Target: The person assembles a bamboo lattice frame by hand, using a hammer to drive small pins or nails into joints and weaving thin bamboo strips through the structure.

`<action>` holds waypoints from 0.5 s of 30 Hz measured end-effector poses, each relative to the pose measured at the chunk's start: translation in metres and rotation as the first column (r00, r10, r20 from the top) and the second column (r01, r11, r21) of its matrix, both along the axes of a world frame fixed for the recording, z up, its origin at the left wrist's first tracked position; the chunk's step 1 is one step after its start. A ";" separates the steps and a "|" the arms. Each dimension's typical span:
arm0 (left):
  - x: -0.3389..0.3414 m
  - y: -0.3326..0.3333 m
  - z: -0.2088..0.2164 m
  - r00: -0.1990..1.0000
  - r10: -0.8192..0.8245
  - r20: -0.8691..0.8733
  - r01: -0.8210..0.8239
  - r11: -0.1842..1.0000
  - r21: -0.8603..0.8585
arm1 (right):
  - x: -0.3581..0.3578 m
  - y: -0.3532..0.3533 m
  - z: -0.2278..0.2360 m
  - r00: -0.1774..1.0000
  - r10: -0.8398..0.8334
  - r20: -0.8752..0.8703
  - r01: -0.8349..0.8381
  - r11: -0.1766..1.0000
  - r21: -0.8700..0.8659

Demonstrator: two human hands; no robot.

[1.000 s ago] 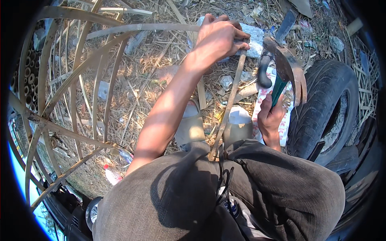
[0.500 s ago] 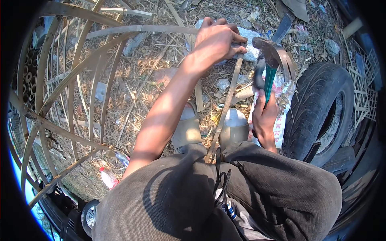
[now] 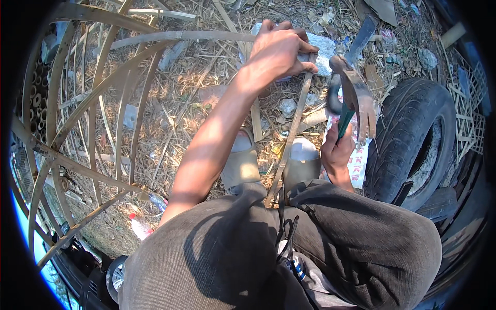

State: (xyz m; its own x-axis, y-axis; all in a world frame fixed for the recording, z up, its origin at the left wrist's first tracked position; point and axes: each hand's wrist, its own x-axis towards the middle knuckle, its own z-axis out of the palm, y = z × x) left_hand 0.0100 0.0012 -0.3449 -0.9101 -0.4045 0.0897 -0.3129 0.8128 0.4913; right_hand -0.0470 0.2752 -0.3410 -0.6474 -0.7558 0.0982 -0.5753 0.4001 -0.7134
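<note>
My left hand (image 3: 281,49) reaches forward over a pale stone block (image 3: 324,54), its fingers closed on the far end of a narrow bamboo strip (image 3: 292,132). That strip runs back between my feet toward my lap. A longer, curved bamboo strip (image 3: 206,35) comes in from the left and meets it under the same hand. My right hand (image 3: 338,155) grips a claw hammer (image 3: 351,85) by its green handle. The hammer's head is held up off the ground, right of the stone and apart from the strips. Any nail at the joint is hidden by my fingers.
A bent bamboo lattice frame (image 3: 98,82) fills the left side. An old tyre (image 3: 408,129) stands at the right. Beyond the hammer lies a flat dark blade (image 3: 361,39); a printed sheet (image 3: 357,168) is beneath my right hand. A red-capped bottle (image 3: 139,226) lies left of my knee.
The hammer has tilted, its head swinging slightly right and nearer to me, with the handle now looking foreshortened. My left hand and the strips have stayed in place.
</note>
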 end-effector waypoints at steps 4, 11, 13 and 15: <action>-0.001 -0.001 0.000 1.000 0.004 -0.013 -0.004 1.000 -0.011 | -0.003 -0.012 0.003 0.990 -0.093 0.104 0.073 0.981 0.181; 0.000 0.003 -0.001 0.998 0.045 -0.043 -0.045 0.999 0.001 | -0.007 -0.010 0.006 0.992 -0.094 0.085 0.094 0.996 -0.005; -0.001 0.004 -0.006 0.997 0.040 -0.067 -0.040 0.999 -0.007 | -0.009 -0.003 0.000 0.975 -0.115 0.191 0.101 0.992 0.081; -0.001 0.002 -0.005 0.995 0.037 -0.091 -0.039 0.999 -0.020 | -0.007 -0.006 0.002 0.976 -0.122 0.182 0.108 0.991 0.084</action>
State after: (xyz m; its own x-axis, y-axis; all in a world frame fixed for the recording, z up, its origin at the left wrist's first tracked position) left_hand 0.0091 0.0032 -0.3502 -0.8821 -0.4353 0.1801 -0.2985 0.8123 0.5010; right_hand -0.0537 0.2689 -0.3390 -0.7320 -0.6760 -0.0854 -0.3821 0.5111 -0.7699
